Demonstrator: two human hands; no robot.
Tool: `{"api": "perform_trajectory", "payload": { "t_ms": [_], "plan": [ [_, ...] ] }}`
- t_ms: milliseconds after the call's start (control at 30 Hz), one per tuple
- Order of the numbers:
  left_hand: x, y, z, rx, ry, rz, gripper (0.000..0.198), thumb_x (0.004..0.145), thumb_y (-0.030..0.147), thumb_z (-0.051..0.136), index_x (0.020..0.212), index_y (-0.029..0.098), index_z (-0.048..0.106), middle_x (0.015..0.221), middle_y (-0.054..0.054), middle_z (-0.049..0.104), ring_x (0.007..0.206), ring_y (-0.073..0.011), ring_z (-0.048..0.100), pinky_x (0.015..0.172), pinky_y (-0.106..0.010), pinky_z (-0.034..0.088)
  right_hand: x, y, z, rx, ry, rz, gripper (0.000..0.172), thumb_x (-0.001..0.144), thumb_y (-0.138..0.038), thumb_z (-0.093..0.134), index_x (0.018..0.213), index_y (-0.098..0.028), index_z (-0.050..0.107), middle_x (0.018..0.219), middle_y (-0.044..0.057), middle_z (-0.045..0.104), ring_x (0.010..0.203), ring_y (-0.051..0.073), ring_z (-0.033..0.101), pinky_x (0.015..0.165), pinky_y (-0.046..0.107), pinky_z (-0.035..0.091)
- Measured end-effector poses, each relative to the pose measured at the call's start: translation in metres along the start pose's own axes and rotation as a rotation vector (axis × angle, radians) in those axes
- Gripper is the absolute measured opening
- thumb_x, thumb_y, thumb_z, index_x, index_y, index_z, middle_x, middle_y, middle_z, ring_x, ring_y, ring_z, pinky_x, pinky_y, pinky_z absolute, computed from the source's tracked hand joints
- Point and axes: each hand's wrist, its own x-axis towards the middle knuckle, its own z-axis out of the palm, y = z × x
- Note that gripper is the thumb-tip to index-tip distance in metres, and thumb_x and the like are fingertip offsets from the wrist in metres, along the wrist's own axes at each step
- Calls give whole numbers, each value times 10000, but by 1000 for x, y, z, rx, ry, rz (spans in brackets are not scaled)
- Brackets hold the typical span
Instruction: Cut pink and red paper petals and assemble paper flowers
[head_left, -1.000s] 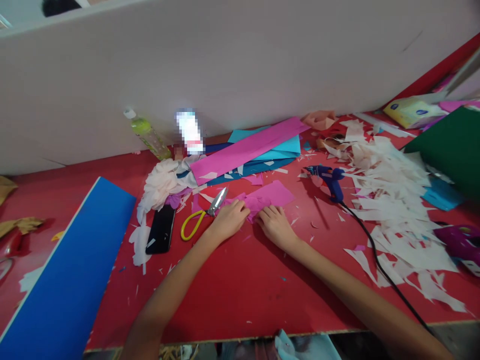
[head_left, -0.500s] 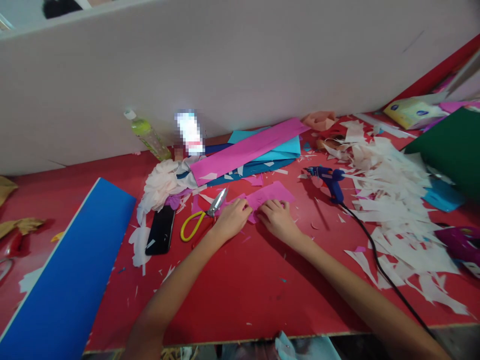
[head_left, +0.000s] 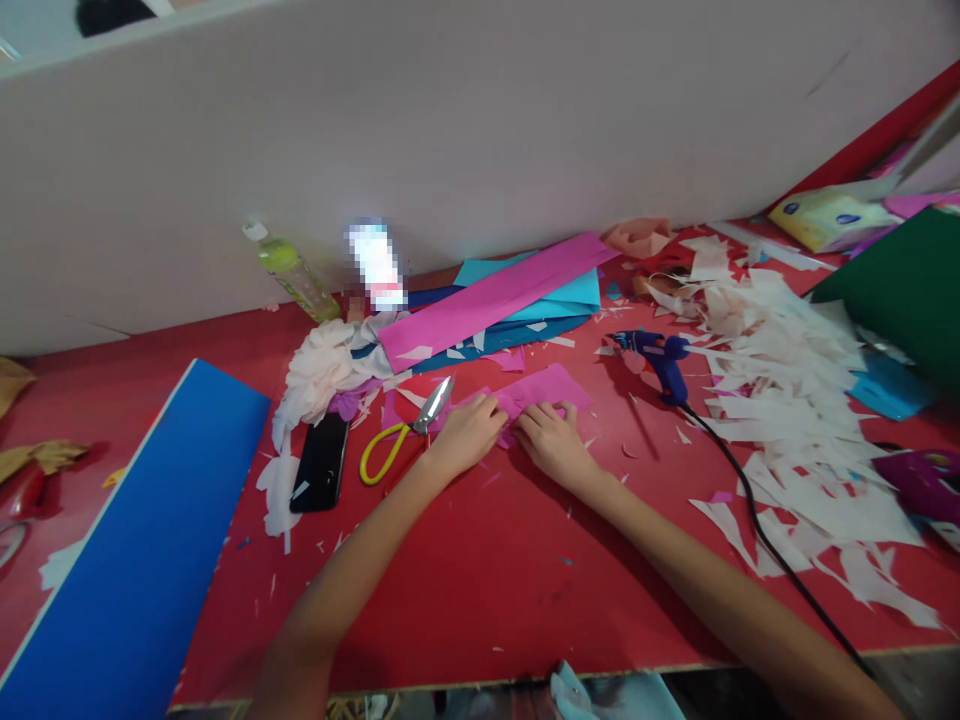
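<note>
A small sheet of pink crepe paper lies on the red table between my hands. My left hand is closed on its left part, fingers bent and pinching the paper. On the near edge, my right hand grips the same paper with curled fingers; the fingertips are partly hidden. Just left of my left hand rest scissors with yellow handles, blades apart from the paper. Beyond the hands, a long pink strip lies across folded blue paper.
At right lie a blue glue gun with a black cord and a heap of white paper scraps. At left are a black phone, a white paper flower, a bottle and a blue board. A wall stands behind.
The hands stay on the pink paper with only slight finger movement; the right hand's fingers shift a little. The view has moved very slightly.
</note>
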Motion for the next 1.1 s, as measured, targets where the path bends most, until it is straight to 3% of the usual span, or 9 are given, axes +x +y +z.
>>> {"api": "perform_trajectory", "payload": {
  "t_ms": [267,400,500,600,733,1100],
  "plan": [
    [3,3,0,76,0,12,213,914,214,376,895,168,583,940,-77,552,967,-215,497,783,-312,446,-1,0,1,-15,69,-31,204,904,-191,431,787,-150,594,782,64,614,796,196,456,820,369,198],
    [-1,-7,-7,87,34,-50,215,906,177,365,925,168,579,930,-74,563,912,-202,505,779,-318,440,-2,-1,-2,19,96,-20,193,896,-165,428,811,-157,601,790,57,624,786,185,468,773,357,201],
    [-9,-22,-12,78,78,-152,232,889,124,366,979,167,576,945,-72,574,943,-204,497,813,-326,432,-3,0,-4,65,180,10,189,873,-133,426,802,-168,597,764,43,629,756,175,471,728,342,206],
    [-17,-30,-13,57,66,-161,228,889,134,374,963,171,587,946,-68,586,970,-209,486,817,-324,431,-4,2,-6,104,297,60,154,856,-165,457,775,-176,588,716,30,623,723,171,474,712,333,218],
    [-18,-23,-10,96,61,-81,234,914,266,392,898,174,606,894,-59,581,914,-202,497,926,-385,381,-5,4,-8,175,395,101,135,850,-183,475,766,-180,580,693,20,623,693,162,488,713,326,245],
    [-10,-10,-5,168,-6,-109,217,894,243,420,904,155,618,904,-87,606,896,-230,509,827,-392,389,-7,6,-8,223,486,43,99,833,-153,493,782,-191,568,651,4,600,646,156,498,681,324,302]
  ]
}}
